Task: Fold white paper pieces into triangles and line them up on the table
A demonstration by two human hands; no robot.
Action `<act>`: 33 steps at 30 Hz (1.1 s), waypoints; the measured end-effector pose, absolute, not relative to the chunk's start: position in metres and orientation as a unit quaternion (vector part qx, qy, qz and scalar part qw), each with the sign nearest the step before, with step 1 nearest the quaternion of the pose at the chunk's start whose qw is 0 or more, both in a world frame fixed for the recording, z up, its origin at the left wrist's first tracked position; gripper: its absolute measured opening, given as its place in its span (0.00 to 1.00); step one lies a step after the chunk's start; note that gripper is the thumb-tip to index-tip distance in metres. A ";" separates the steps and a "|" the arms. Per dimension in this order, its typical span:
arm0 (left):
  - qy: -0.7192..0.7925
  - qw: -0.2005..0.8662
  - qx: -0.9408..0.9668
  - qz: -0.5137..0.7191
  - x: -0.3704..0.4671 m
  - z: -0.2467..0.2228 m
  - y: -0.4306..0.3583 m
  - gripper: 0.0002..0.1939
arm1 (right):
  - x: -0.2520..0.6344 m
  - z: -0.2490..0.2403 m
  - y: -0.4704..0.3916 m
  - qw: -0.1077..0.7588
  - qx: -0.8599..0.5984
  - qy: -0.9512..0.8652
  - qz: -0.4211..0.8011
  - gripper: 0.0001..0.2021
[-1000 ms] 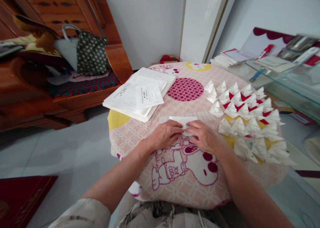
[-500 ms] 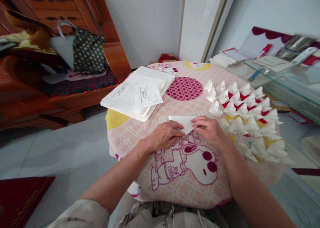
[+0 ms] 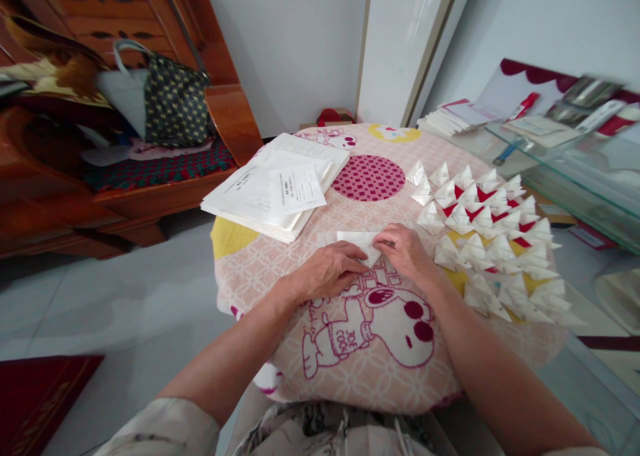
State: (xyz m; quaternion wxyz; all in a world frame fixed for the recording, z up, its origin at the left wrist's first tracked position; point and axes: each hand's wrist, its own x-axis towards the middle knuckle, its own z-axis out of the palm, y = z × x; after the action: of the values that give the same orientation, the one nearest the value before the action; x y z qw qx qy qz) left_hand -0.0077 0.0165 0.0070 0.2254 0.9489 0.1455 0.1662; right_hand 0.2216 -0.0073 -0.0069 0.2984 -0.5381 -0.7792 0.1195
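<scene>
A small piece of white paper [image 3: 353,237] lies partly folded on the cloth-covered table in front of me, its lower end narrowing to a point. My left hand [image 3: 333,267] presses down on its left side, thumb and fingers close together at the paper. At its right edge my right hand [image 3: 404,251] pinches a corner between thumb and fingertips. The hands are close, only a narrow strip of paper between them. To the right stand rows of folded paper pieces [image 3: 477,216] with pointed tips, several showing red or yellow between them.
A stack of printed sheets [image 3: 240,193] with a smaller slip [image 3: 297,188] on top lies at the left of the round table [image 3: 280,256]. A glass shelf [image 3: 575,169] with papers and a red marker [image 3: 525,105] borders the right. A wooden bench [image 3: 150,199] holds a patterned bag [image 3: 175,103].
My right hand has moved left and slightly up, carrying the right corner of the paper inward over the sheet. My left hand has stayed in place on the paper.
</scene>
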 end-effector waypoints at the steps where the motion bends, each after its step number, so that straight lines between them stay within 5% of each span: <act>1: 0.142 0.228 0.948 0.170 -0.008 0.006 0.017 0.14 | 0.220 -0.007 -0.006 0.292 -0.543 -0.779 0.116 0.08; 33: 0.144 0.208 0.956 0.149 -0.005 0.005 0.016 0.18 | 0.209 -0.006 -0.002 0.248 -0.592 -0.761 0.092 0.10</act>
State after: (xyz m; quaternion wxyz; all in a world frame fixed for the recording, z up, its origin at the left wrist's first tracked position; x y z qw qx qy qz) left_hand -0.0049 0.0163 0.0053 0.2082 0.9559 0.1442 0.1486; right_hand 0.2086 -0.0024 -0.0055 0.2484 -0.5921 -0.7611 0.0917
